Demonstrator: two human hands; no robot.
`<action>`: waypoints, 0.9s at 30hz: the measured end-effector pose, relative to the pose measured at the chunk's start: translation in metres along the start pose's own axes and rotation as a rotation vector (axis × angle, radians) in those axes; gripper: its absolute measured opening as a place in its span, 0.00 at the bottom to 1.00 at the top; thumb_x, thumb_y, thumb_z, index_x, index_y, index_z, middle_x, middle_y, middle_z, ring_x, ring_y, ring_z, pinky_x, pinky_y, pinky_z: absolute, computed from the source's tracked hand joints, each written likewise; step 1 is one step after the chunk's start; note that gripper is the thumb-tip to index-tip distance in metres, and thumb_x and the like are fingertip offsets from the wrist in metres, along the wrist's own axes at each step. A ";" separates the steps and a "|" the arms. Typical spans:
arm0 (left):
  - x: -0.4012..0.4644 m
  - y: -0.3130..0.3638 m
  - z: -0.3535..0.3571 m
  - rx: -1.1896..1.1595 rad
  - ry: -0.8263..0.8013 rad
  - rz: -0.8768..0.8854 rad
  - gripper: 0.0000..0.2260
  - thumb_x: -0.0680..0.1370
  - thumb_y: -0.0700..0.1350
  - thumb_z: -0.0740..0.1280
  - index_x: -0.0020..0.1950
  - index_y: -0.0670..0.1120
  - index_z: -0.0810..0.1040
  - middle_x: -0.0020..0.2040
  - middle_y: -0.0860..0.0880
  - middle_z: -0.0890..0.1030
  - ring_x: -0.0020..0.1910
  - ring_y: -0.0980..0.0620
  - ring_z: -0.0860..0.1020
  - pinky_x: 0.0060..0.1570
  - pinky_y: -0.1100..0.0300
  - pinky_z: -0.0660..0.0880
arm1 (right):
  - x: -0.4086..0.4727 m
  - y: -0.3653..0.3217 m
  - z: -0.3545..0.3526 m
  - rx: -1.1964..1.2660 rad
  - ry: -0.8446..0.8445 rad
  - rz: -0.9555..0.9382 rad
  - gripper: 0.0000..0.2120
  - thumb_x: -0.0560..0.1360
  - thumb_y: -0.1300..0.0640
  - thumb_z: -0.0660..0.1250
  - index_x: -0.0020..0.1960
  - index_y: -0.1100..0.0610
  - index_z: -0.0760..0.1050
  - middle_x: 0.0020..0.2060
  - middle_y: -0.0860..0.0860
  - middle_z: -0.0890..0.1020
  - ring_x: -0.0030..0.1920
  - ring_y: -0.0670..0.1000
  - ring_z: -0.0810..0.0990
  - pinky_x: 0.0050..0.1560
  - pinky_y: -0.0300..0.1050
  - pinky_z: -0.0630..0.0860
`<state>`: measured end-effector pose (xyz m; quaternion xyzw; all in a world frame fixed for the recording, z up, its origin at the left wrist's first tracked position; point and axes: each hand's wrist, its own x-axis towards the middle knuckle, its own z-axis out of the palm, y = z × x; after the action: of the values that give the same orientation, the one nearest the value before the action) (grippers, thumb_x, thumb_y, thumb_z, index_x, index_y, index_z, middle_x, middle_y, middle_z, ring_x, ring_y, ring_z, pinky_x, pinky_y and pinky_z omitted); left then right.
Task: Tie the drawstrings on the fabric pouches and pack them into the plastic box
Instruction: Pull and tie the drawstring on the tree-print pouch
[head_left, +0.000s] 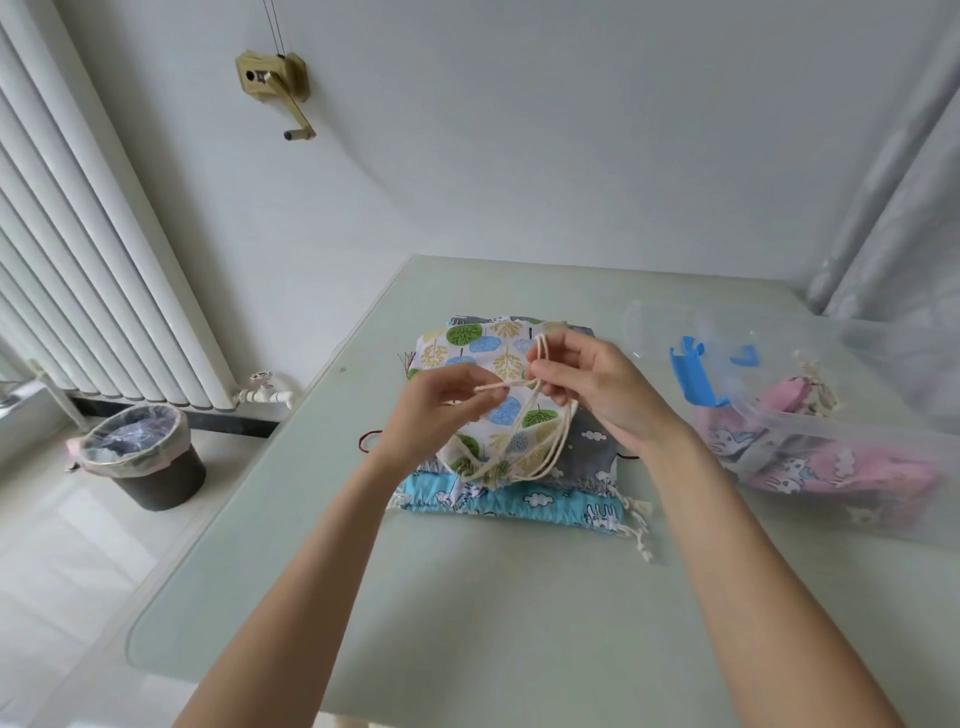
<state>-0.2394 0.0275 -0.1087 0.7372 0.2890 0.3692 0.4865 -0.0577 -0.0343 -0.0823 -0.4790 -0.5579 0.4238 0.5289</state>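
Observation:
A white pouch printed with green, blue and yellow trees (480, 353) lies on top of a stack of pouches in the middle of the table. Its cream drawstrings (540, 431) rise from the gathered mouth near me. My left hand (441, 410) pinches one cord end. My right hand (597, 384) holds a loop of the cords raised above the pouch. Under it lie a grey cloud-print pouch (592, 447) and a blue one (545, 506). To the right stands the clear plastic box (852, 447) with a pink pouch (810, 462) inside.
The box's clear lid (660, 332) with blue clips (693, 376) lies behind the box. The glass-topped table (467, 597) ends at its left edge, beside a lined dark bin (143, 457) on the floor. A white radiator (78, 260) stands at left.

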 end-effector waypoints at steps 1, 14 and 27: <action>-0.002 0.001 -0.003 0.038 0.058 0.016 0.04 0.74 0.43 0.71 0.46 0.45 0.82 0.43 0.51 0.84 0.41 0.59 0.81 0.42 0.68 0.74 | -0.002 0.000 0.000 -0.056 0.009 -0.006 0.05 0.75 0.67 0.65 0.46 0.58 0.76 0.36 0.50 0.79 0.33 0.44 0.73 0.34 0.34 0.70; -0.022 0.008 0.015 0.130 -0.094 -0.024 0.03 0.78 0.46 0.65 0.49 0.47 0.76 0.46 0.53 0.83 0.47 0.58 0.81 0.52 0.59 0.75 | -0.032 -0.010 0.010 -0.063 0.039 -0.104 0.07 0.76 0.69 0.63 0.48 0.60 0.77 0.40 0.54 0.80 0.38 0.47 0.78 0.42 0.38 0.76; -0.025 0.015 0.005 0.091 -0.223 -0.109 0.10 0.81 0.45 0.59 0.53 0.47 0.80 0.47 0.54 0.80 0.41 0.58 0.78 0.43 0.61 0.77 | -0.049 -0.010 0.012 -0.272 -0.014 -0.118 0.11 0.72 0.68 0.69 0.47 0.53 0.75 0.39 0.48 0.77 0.39 0.41 0.77 0.46 0.34 0.75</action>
<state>-0.2489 -0.0002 -0.1028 0.7780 0.2894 0.2445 0.5011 -0.0713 -0.0841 -0.0827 -0.5098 -0.6410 0.3157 0.4791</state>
